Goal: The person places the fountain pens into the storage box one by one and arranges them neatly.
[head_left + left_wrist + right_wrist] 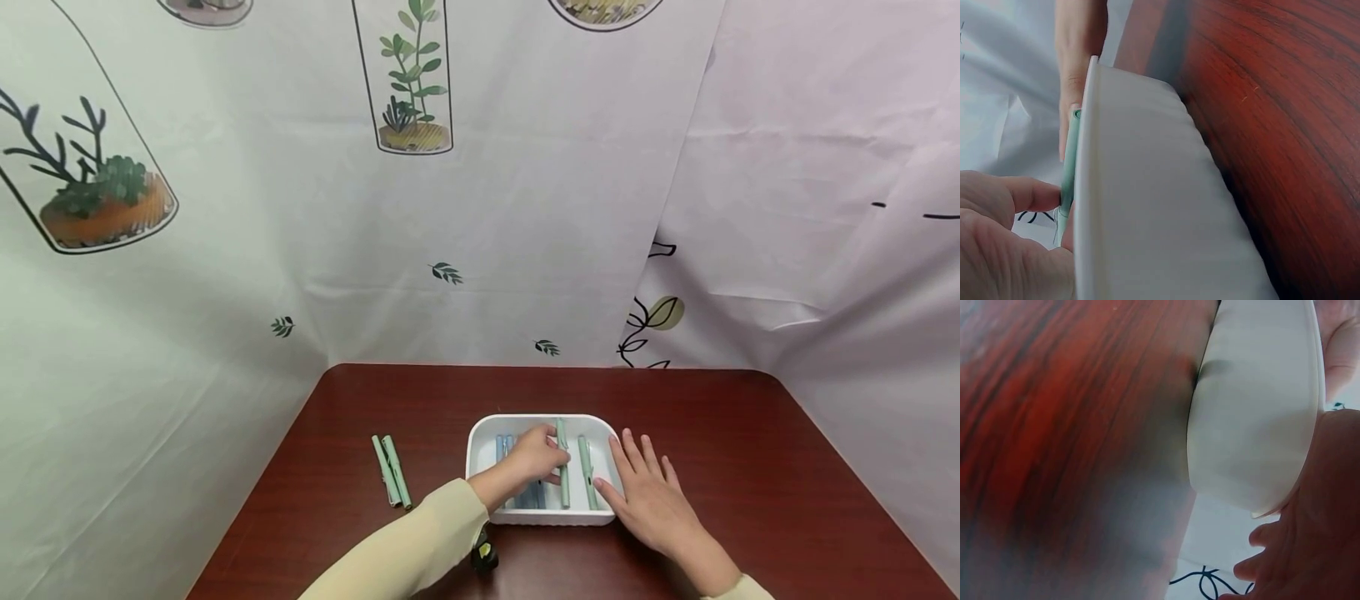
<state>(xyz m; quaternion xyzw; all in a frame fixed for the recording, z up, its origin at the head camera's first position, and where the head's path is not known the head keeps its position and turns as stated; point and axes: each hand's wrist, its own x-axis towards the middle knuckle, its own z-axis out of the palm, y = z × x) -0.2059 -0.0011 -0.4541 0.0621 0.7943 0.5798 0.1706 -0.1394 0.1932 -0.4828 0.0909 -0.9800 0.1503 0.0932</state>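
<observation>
My left hand [538,454] reaches over a white tray [555,517] and pinches a light green pen [564,487] between thumb and fingers. In the left wrist view the pinched pen [1069,153] shows just above the tray's rim, with its clip by the fingertips. A second light green pen [587,473] lies to its right inside the tray. Several blue pens [500,447] lie in the tray's left part, partly hidden under my left hand. My right hand [654,500] lies with fingers spread and straight at the tray's right rim, thumb over the edge.
Two more light green pens [392,471] lie side by side on the dark red table [300,517], left of the tray. A small black object [484,554] shows below my left wrist, near the tray's front. Behind the table hangs a printed white cloth [495,217].
</observation>
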